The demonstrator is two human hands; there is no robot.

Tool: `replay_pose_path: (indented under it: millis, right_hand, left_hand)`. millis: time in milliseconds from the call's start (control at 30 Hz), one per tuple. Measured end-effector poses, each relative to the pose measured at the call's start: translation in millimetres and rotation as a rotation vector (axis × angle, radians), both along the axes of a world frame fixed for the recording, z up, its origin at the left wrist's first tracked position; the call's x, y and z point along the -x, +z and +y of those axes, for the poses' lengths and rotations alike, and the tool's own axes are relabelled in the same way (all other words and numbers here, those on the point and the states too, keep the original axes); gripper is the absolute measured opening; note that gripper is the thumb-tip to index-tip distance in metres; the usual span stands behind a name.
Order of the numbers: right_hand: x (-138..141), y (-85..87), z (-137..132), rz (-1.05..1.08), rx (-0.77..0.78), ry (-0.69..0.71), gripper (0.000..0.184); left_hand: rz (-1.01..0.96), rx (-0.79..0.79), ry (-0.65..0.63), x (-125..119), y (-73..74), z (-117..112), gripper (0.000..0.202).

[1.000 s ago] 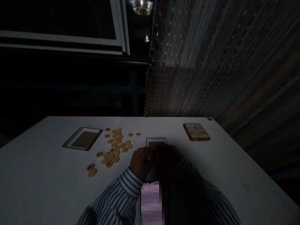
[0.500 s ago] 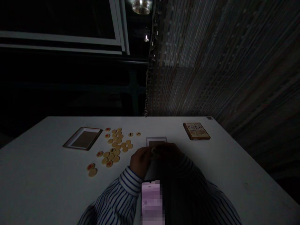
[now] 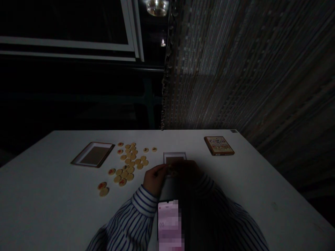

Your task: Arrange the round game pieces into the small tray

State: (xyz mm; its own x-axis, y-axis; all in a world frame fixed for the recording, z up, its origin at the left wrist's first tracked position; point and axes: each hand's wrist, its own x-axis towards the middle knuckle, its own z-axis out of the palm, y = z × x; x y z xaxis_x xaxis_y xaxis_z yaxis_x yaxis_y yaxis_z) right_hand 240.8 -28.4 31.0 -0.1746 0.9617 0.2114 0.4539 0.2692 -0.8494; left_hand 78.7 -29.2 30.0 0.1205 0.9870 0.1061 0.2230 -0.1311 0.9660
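Between our two grips, above a shallow tray (image 3: 175, 154), there seem to be small pale discs (image 3: 174, 173), probably xiangqi pieces. Our left grip (image 3: 155, 178) has its fingertips drawn in beside them; our right grip (image 3: 188, 169) is curled in deep shadow. We cannot tell whether either is clamped on a disc.

We judge each piece to be light and stiff, wood or plastic, tough enough for a firm pinch but apt to slip if squeezed off-centre. We would take hold across opposite points of the round rim, keeping fingertips off the marked face.

Just below our grips is a phone (image 3: 167, 218) with its screen lit. To the left, loose xiangqi pieces (image 3: 125, 174) lie scattered on the white desk (image 3: 65, 209), some touching, and beyond them is a second tray (image 3: 75, 163). To the right, well apart, rests a printed box (image 3: 219, 145).
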Motion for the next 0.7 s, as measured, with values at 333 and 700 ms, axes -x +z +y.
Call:
replay_pose_path:
  millis: [333,700]
  right_hand:
    - [-2.0,-5.5,2.9,-0.095,-0.077,0.019,0.022]
    - [-1.9,-4.4,1.2,0.013,-0.050,0.011,0.026]
  left_hand:
    - [-0.045,0.047,-0.014,0.9,0.3,0.9,0.025]
    - [-0.082,0.026,0.004,5.1,-8.2,4.7,0.027]
